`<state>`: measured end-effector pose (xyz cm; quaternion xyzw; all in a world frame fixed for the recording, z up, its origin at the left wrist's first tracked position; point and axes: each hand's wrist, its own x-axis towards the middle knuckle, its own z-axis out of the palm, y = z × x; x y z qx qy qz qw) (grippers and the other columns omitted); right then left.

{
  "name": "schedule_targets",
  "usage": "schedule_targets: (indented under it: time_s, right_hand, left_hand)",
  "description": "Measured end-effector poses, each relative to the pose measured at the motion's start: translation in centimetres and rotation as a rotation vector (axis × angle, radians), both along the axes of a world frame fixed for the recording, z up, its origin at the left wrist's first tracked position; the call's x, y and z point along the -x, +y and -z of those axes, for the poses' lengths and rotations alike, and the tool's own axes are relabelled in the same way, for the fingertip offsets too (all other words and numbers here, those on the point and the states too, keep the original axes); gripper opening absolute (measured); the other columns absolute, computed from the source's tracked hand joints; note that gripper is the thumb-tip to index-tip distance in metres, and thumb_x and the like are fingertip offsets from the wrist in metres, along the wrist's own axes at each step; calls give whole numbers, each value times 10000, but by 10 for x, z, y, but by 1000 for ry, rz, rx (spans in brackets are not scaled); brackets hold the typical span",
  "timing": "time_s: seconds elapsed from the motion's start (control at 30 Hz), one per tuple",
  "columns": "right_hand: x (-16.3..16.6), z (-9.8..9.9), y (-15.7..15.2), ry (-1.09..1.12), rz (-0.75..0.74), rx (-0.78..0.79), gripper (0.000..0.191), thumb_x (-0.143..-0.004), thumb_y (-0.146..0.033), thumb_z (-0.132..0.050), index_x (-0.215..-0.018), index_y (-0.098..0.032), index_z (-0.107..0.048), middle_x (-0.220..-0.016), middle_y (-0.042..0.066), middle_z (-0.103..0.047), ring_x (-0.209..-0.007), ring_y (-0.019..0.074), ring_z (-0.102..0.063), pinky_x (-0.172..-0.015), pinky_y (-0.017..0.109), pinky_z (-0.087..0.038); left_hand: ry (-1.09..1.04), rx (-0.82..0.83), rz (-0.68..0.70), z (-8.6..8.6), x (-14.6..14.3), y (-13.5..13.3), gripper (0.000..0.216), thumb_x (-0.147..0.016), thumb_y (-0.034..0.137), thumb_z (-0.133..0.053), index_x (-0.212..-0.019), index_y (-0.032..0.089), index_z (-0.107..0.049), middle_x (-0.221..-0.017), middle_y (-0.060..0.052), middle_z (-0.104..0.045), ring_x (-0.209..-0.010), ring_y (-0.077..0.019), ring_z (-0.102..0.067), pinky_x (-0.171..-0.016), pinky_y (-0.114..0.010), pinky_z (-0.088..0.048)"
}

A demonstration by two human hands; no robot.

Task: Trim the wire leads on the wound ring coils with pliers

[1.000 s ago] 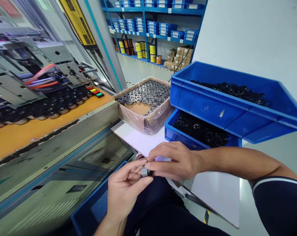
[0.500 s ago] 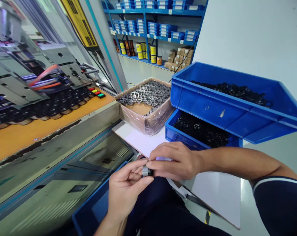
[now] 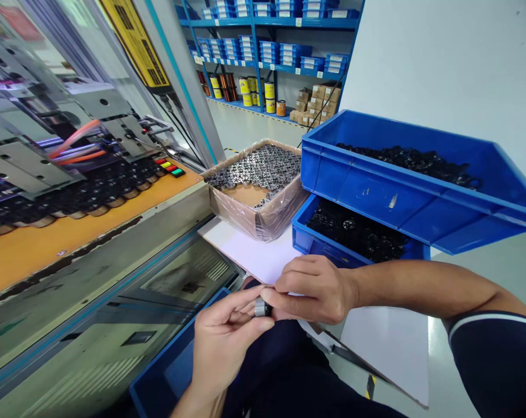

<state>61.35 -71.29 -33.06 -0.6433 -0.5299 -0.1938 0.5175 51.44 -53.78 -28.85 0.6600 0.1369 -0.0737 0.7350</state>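
Over my lap, my left hand (image 3: 228, 328) pinches a small grey metal stator core (image 3: 260, 307) between thumb and fingers. The side of the core facing right is black, like a plastic end piece (image 3: 268, 310), and my right hand (image 3: 315, 288) has its fingers closed around that side. My right fingertips hide part of it, so how far the two pieces fit together cannot be seen. Beyond my hands, a plastic-wrapped cardboard box (image 3: 239, 215) holds many silver cores. To its right, a blue bin (image 3: 411, 194) of black plastic parts rests above a lower blue bin (image 3: 302, 235) with similar parts.
On the left stands a machine with an orange worktop (image 3: 93, 232), a row of black-and-copper parts and coloured buttons (image 3: 169, 168). A white board (image 3: 228, 238) lies under the box. Blue shelving (image 3: 256, 58) with bins and spools is behind. Another blue bin (image 3: 158, 371) sits low beside my legs.
Both hands have shifted very slightly right and down, still together on the core. My right fingers are curled a little more over the black side. The view has tilted slightly.
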Motion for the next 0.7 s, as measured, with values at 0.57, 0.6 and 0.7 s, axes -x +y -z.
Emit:
schedule_targets:
  time_s: [0.57, 0.6, 0.7]
  right_hand:
    - [6, -11, 6, 417, -130, -89, 113, -881, -80, -617, -971, -14, -602, -891, 137, -658, -853, 151, -614, -790, 284, -551]
    - [5, -11, 6, 415, -124, -83, 124, -876, -82, -629, -978, -17, -606, -906, 133, -659, -872, 151, -617, -809, 278, -546]
    - [2, -7, 3, 405, -98, -26, 230, -872, -179, -689, -1031, -29, -618, -983, 128, -657, -948, 167, -618, -867, 277, -526]
  left_hand:
    - [-336, -425, 60, -9, -8, 0, 412, -794, 22, -704, -1102, 294, -735, -1195, -23, -669, -1068, -153, -673, -920, -264, -569]
    - [-334, -448, 61, -9, -8, 0, 425, -787, 9, -703, -1101, 293, -734, -1206, -23, -665, -1058, -154, -677, -913, -264, -572]
    - [-311, -537, 22, -9, -2, -1, 418, -777, -7, -704, -1073, 287, -733, -1184, -10, -682, -1065, -143, -677, -907, -236, -567]
